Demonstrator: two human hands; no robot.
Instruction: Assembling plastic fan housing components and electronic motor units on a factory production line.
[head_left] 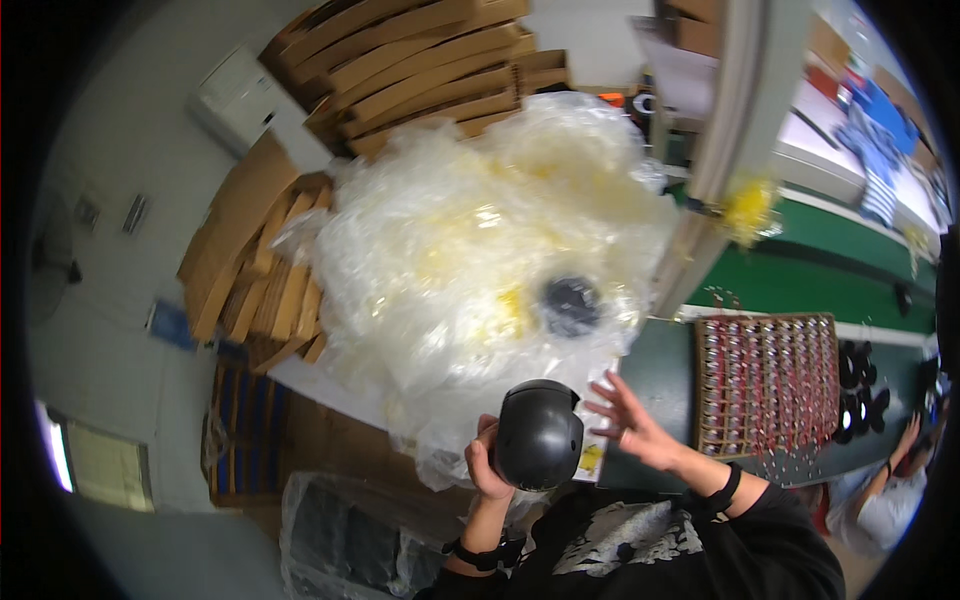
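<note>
A smooth black rounded shell [540,435], like a dome-shaped housing with a notch at its upper right edge, is held in my left hand [488,462]. The fingers wrap its left side; those behind it are hidden. Just to the right, my right hand [637,425] is open with its fingers spread, apart from the shell and holding nothing. Beyond both hands lies a big heap of clear plastic bags [450,250] with yellowish patches. On the heap sits a dark round thing [571,306], seemingly in clear plastic; its kind is unclear.
Flattened cardboard [420,70] is stacked behind the heap, more cardboard [265,260] to its left. A plastic-covered dark bin [350,540] stands at lower left. On the right, a tray of small wired parts [767,385] lies on a green bench beside black rings [862,400]. Another person [875,505] works there.
</note>
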